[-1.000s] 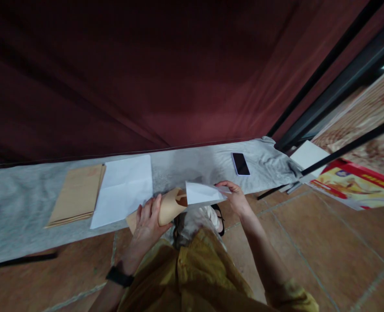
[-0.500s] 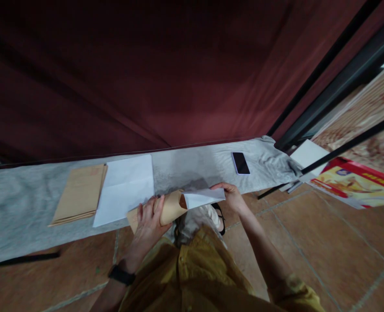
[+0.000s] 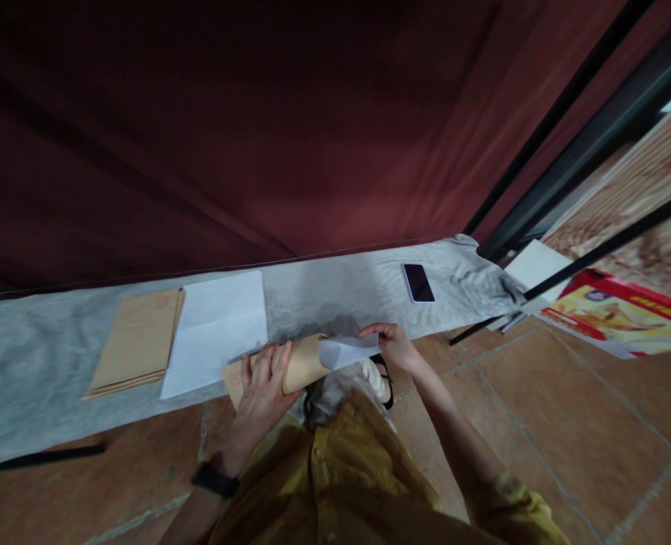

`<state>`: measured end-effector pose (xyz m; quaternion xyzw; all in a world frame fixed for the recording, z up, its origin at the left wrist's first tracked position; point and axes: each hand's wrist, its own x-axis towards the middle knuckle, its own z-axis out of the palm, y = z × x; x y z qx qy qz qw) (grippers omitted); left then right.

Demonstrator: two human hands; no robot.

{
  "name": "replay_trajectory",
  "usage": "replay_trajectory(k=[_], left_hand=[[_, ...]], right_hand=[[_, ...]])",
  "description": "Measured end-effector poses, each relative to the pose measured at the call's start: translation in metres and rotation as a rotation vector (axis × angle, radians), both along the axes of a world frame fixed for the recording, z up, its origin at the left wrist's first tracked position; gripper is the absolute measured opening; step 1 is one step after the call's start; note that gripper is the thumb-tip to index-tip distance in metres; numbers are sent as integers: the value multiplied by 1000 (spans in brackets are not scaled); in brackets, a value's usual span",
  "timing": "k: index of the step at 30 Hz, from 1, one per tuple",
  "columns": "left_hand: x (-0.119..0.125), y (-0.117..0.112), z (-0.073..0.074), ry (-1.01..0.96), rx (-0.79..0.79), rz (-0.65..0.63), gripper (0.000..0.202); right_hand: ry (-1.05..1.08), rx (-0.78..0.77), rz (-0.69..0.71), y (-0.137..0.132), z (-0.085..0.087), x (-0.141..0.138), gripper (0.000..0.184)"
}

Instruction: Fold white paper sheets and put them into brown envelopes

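My left hand point(image 3: 267, 382) is closed around a brown paper envelope point(image 3: 308, 362), held at the table's front edge with its mouth facing right. A folded white sheet of paper point(image 3: 346, 350) sticks out of that mouth, its inner end hidden inside the envelope. My right hand point(image 3: 395, 346) pinches the sheet's outer end between thumb and fingers. Left of my hands lies a stack of white paper point(image 3: 219, 325), and beyond it a pile of brown envelopes point(image 3: 136, 341).
A phone point(image 3: 419, 283) lies on the right part of the narrow table, which has a grey cloth point(image 3: 335, 284) over it. Dark red curtain point(image 3: 290, 151) hangs behind. At the right are black metal bars point(image 3: 607, 261) and a red and yellow box point(image 3: 624, 314).
My right hand has moved left, and the white sheet has slid further into the envelope, so less of it shows. My left hand keeps its hold on the envelope.
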<state>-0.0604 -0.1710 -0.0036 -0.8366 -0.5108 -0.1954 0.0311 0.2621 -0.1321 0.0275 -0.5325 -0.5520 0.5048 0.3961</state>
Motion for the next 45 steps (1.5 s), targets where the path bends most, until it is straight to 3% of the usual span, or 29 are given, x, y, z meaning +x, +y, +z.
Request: replay_trajectory(k=[2,6,12,17,27,36,41,45], left_hand=[[3,0,1,-15,-9,4,87],[7,0,2,-24,-6,7,88],[5,1,0,-45,-2,26,97],[11,2,0,-54,0,-1,98],[12,3,6,-48,36,-40,93],[14,3,8,-39,35,-61,88],[13,2,10,-31,20,-69,89],[12,5,13,-72,16,-36,83]], right_hand=[[-12,22,2,-5,-3,-13,22],[-136,167,-59,-14,-1,-36,27],[-103,229,-213,-14,2,-44,23],[-148,357,-181,-21,-2,-64,10],[-254,202,-122,-25,3,-87,18],[-156,205,-229,-31,-5,-89,23],[-86,141,-315,-30,-10,-90,43],[94,-12,-284,-22,-16,-88,14]])
